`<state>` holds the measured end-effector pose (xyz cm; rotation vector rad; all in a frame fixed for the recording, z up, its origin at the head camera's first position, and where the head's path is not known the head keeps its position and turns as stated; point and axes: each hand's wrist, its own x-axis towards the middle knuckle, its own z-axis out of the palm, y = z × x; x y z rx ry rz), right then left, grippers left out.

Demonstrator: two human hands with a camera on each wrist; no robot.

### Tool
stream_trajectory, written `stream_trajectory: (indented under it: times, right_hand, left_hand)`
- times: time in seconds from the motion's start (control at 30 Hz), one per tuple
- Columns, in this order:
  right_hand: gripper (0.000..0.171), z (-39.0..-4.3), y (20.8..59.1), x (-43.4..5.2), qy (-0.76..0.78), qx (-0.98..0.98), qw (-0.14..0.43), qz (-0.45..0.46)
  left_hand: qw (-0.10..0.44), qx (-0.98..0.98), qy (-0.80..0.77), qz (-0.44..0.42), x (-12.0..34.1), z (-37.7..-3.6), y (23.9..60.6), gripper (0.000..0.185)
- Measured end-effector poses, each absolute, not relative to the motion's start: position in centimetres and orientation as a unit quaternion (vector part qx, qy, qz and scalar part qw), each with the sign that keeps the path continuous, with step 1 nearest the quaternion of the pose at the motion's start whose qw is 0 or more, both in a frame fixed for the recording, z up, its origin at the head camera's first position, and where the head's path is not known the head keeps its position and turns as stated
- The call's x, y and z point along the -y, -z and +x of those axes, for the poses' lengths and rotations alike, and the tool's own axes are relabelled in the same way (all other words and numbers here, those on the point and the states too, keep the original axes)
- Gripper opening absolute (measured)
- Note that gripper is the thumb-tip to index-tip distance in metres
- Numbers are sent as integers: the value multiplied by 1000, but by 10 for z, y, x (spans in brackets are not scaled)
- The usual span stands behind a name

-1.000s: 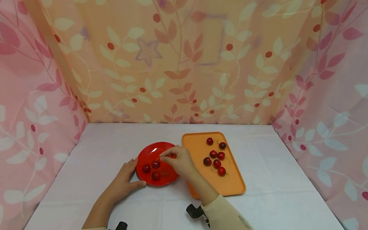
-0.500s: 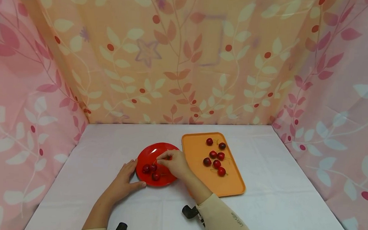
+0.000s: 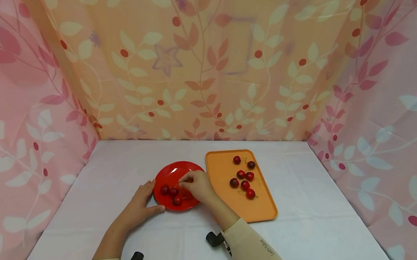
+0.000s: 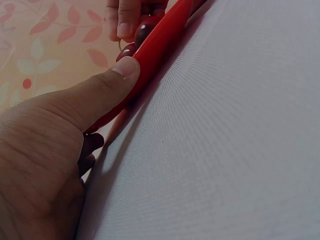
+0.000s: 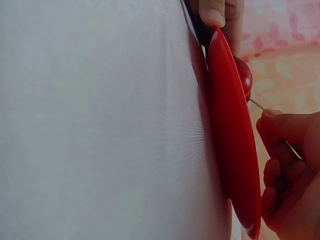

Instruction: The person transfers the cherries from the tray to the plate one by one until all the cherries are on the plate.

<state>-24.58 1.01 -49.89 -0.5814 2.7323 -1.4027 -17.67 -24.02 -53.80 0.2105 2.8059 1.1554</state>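
Work looks partway along, judging by the count: three cherries (image 3: 164, 189) sit on the red plate (image 3: 168, 174), bunched toward its near left; seven more cherries (image 3: 245, 185) lie on the orange tray (image 3: 224, 161), just right of the plate. Those seven look like the part left over. Two lie at the tray's far end, five in a loose group nearer.

Hands. Right hand (image 3: 198, 184) reaches over the plate's right side, thumb and finger pinched together on a thin stem (image 5: 256, 104), best seen from the right wrist; its cherry is down among the others on the plate, and I read this placement as all but finished, though the stem is not yet let go. Left hand (image 3: 142, 200) lies at the plate's left edge, thumb and fingers spread apart along the rim, apparently to steady it. The two hands are apart, the cherries between them.

Surface: worktop (image 3: 313, 204) under a white cloth, faint creases, plate and tray both flat on it.

Room: a booth of hung fabric. Back curtain (image 3: 223, 107) orange-yellow, leaf sprays and red berries, pale purple star outline; side curtain (image 3: 13, 129) at left pink, a similar one at right. Pale sleeves (image 3: 259, 248); black wrist devices (image 3: 214, 239). Light soft, rather dim.
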Motion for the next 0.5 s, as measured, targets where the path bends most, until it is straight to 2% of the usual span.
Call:
stream_trajectory:
  times: [0.23,0.5]
  right_hand:
    - [4,-246,496,-11,384,-902,-12,-196]
    - [4,-243,488,-13,331,-924,-2,-192]
  left_hand:
    - [48,-921,-380,70,240,-176,537,112]
    - [55,-922,-378,65,241,-177,537,113]
